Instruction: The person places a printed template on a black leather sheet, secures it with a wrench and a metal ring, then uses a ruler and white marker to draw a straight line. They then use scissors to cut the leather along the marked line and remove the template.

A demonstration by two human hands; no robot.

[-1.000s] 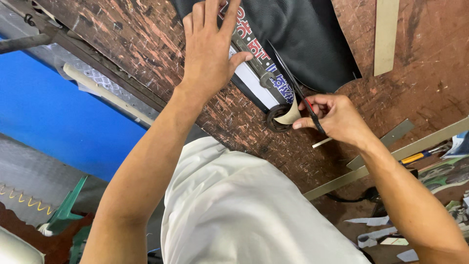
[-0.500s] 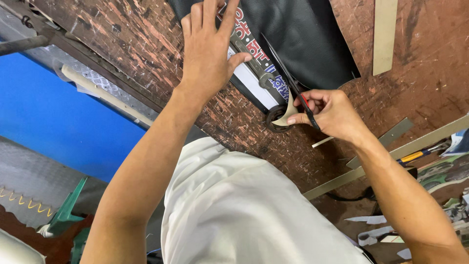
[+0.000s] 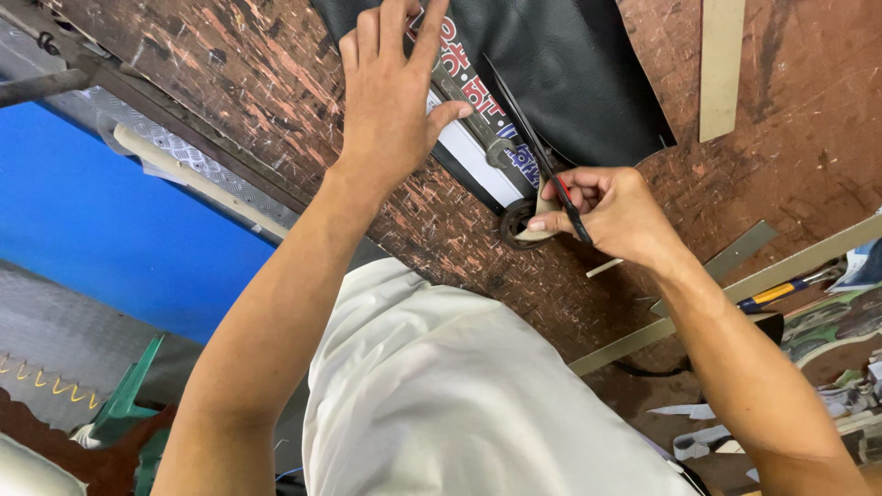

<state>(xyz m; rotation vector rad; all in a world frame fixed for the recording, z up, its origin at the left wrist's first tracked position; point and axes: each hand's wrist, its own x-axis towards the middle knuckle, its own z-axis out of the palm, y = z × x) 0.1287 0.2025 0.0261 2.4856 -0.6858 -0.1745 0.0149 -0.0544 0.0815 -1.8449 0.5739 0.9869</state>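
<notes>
1. Left hand (image 3: 390, 101) flat, fingers spread, palm down on black sheet material (image 3: 588, 83) and white printed strip (image 3: 478, 152); pressing, not grasping.
2. Right hand (image 3: 611, 211) clenched around thin dark blade tool (image 3: 537, 152) with red mark near grip; tip runs up and left along edge of black sheet.
3. Also pinched in right hand: small beige scrap (image 3: 537, 230), just beside a dark ring shape (image 3: 514, 220) at lower end of strip.
4. Black sheet at top centre of scratched brown tabletop (image 3: 276, 101), between both hands.
5. Beige strips on tabletop: one upright at top right (image 3: 721, 69), one long diagonal at right (image 3: 735, 294), grey short piece (image 3: 740, 253) near it.
6. Yellow-and-blue handled tool (image 3: 776, 294) at right edge, well apart from hands.
7. White shirt (image 3: 459, 404) at bottom centre.
8. Blue surface (image 3: 101, 230) at left, below tabletop edge; green stool (image 3: 129, 395) at lower left.
</notes>
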